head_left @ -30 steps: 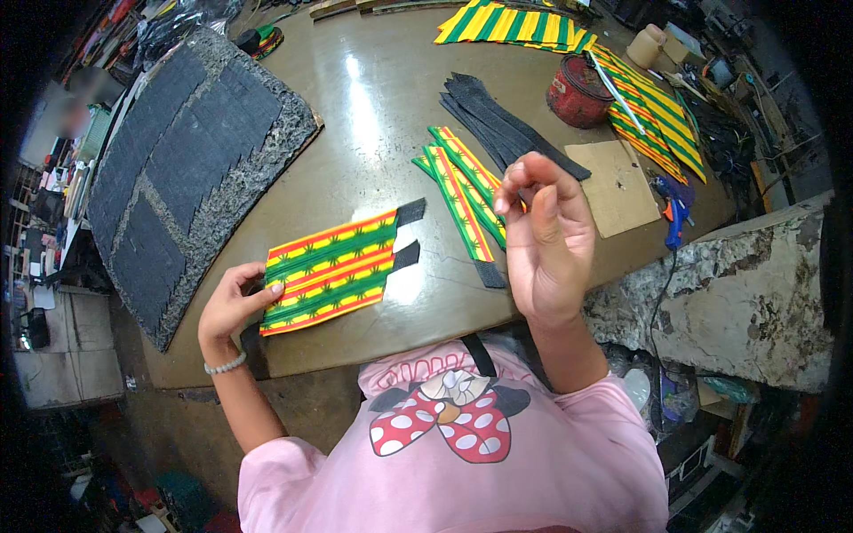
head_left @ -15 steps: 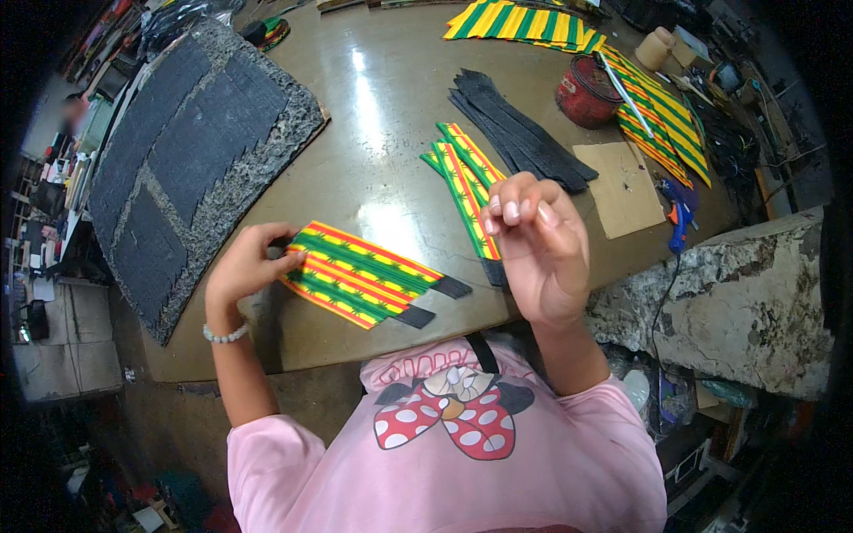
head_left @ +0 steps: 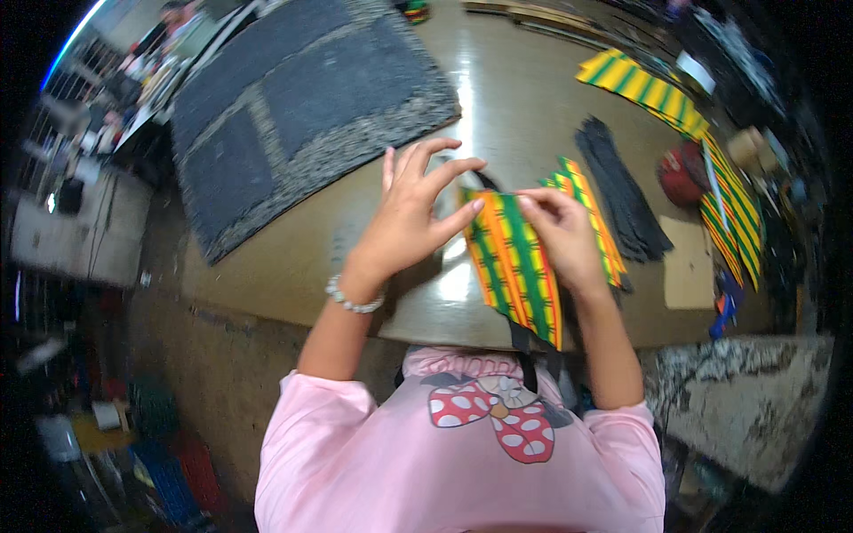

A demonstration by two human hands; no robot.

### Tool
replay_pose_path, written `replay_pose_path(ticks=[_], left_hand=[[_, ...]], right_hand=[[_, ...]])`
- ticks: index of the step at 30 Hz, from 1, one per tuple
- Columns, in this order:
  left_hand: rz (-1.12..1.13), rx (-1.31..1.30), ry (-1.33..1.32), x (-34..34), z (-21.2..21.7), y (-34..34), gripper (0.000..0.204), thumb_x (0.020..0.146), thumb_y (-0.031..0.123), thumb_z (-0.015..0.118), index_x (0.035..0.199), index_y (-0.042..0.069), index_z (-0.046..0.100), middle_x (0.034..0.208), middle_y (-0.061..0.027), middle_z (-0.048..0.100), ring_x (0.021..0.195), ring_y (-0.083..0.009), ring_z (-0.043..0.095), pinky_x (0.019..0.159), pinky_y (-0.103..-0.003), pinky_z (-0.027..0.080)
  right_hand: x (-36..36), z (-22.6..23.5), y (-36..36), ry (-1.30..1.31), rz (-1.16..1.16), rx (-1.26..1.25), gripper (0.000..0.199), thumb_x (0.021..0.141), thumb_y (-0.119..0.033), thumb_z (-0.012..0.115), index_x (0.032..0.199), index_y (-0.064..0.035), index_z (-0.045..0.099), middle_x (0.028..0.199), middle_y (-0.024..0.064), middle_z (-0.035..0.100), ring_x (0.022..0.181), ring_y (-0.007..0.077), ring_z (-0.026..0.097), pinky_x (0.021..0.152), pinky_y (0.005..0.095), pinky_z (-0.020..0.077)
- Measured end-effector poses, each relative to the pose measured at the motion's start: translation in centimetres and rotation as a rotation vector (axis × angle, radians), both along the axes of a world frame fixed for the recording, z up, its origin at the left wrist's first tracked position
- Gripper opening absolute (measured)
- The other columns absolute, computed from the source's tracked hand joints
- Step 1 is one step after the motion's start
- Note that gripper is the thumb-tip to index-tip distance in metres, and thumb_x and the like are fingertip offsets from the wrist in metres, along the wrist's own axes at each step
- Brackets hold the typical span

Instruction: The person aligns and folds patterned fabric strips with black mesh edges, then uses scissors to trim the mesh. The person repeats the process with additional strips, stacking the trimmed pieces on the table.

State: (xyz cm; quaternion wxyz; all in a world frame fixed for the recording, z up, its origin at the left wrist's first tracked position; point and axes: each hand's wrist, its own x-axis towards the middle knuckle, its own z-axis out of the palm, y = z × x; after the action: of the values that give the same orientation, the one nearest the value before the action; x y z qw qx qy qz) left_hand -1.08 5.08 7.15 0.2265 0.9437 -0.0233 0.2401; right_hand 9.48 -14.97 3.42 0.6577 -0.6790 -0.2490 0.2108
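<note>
A striped green, yellow, orange and red piece (head_left: 515,266) with dark marks is held up over the table's front edge. My right hand (head_left: 569,235) pinches its upper right edge between thumb and fingers. Around its upper left corner my left hand (head_left: 409,209) has its fingers spread, and the thumb tip rests at the corner. A black strip end (head_left: 486,180) sticks up behind the top edge, and another black end (head_left: 519,336) hangs below. Beyond my right hand lie more striped strips (head_left: 591,209), partly hidden by it.
A large dark slab (head_left: 302,98) with a rough grey border covers the table's left side. To the right lie black strips (head_left: 622,200), a cardboard piece (head_left: 687,266), a red tin (head_left: 682,173), a blue glue gun (head_left: 727,302) and yellow-green striped sheets (head_left: 644,89).
The striped piece has been lifted and turned more upright, moving right. My right hand has come down and pinched it; my left hand's fingers have spread. The whole view has shifted.
</note>
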Motion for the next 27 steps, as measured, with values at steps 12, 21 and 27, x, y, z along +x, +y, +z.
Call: replay_pose_path(ticks=[12, 21, 27], left_hand=[[1.374, -0.315, -0.437, -20.5, -9.0, 31.3, 0.049, 0.097, 0.036, 0.052, 0.124, -0.004, 0.059, 0.129, -0.0196, 0.057, 0.122, -0.03, 0.051, 0.105, -0.038, 0.037], [1.474, -0.976, -0.546, -19.9, -7.7, 34.0, 0.071, 0.094, 0.052, 0.053, 0.121, -0.013, 0.056, 0.123, -0.018, 0.062, 0.116, -0.0266, 0.058, 0.105, -0.036, 0.041], [0.738, -1.449, -0.505, -19.0, 1.1, 33.8, 0.058, 0.091, 0.045, 0.057, 0.115, -0.007, 0.062, 0.11, -0.0173, 0.068, 0.096, -0.0257, 0.065, 0.088, -0.035, 0.053]], right_hand=[[14.0, -1.7, 8.9, -0.422, 0.127, -0.372, 0.057, 0.096, -0.036, 0.059, 0.134, 0.0051, 0.049, 0.128, 0.021, 0.059, 0.118, 0.0286, 0.057, 0.099, 0.0367, 0.0447], [20.0, -6.0, 26.6, -0.166, -0.353, -0.34, 0.079, 0.09, -0.061, 0.047, 0.106, 0.0151, 0.063, 0.112, 0.0338, 0.063, 0.111, 0.0432, 0.06, 0.096, 0.0464, 0.0442], [25.5, 2.6, 23.8, 0.048, -0.188, 0.077, 0.038, 0.083, -0.046, 0.061, 0.098, -0.0108, 0.06, 0.085, 0.0087, 0.056, 0.078, 0.0259, 0.054, 0.081, 0.042, 0.0453]])
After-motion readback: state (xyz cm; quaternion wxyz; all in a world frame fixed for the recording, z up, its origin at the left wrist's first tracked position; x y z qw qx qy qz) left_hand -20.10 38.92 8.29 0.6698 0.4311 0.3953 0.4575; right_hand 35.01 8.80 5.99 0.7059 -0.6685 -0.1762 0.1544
